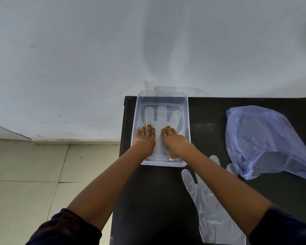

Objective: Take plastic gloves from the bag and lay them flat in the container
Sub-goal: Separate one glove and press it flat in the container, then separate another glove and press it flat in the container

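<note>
A clear plastic container [186, 110] stands at the far left of the black table. Inside it lies a clear plastic glove [161, 113], flat, its fingers pointing away from me. My left hand [145, 137] and my right hand [173, 138] rest palm down on the glove's lower part, fingers spread, side by side. A second clear glove [214, 214] lies flat on the table near me, partly under my right forearm. The pale blue plastic bag [265, 140] lies crumpled at the right, its mouth facing me.
The black table [155, 200] ends just left of the container, with a tiled floor [25, 174] below. A grey wall [78, 59] rises directly behind the table. Another clear lid or tray [175, 89] leans behind the container.
</note>
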